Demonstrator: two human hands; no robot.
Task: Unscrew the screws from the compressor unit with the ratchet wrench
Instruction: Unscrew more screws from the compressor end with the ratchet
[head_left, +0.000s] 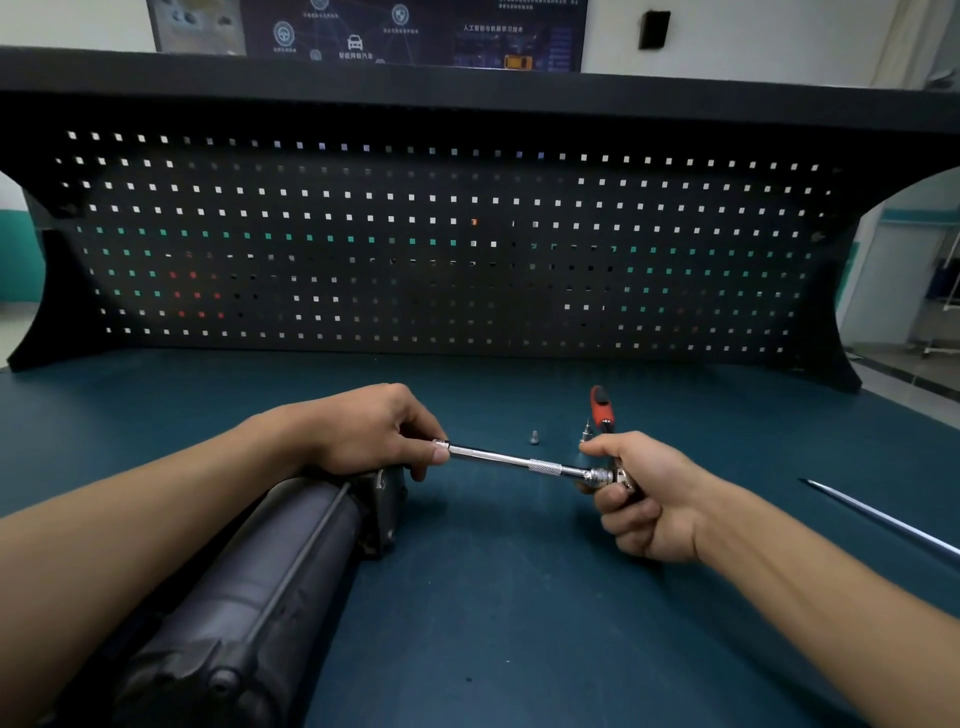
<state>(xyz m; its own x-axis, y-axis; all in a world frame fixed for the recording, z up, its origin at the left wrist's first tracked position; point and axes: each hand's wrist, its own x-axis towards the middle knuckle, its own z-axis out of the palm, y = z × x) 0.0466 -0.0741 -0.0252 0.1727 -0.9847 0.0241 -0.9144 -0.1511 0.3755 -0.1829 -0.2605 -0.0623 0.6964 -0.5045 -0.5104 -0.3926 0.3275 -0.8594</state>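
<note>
Closest in, the dark compressor unit is lying on the teal surface under the left forearm, with a loose screw, a red-handled tool and a metal rod lying to the right. The left hand is pinching the tip of the ratchet wrench beside the unit's end, while the right hand is curling its grip tight round the wrench's head. A black pegboard is standing behind.

Compressor: near end cut by lower edge; far end under left hand.
Wrench: right end buried in right hand.
Rod: cut by right edge.
</note>
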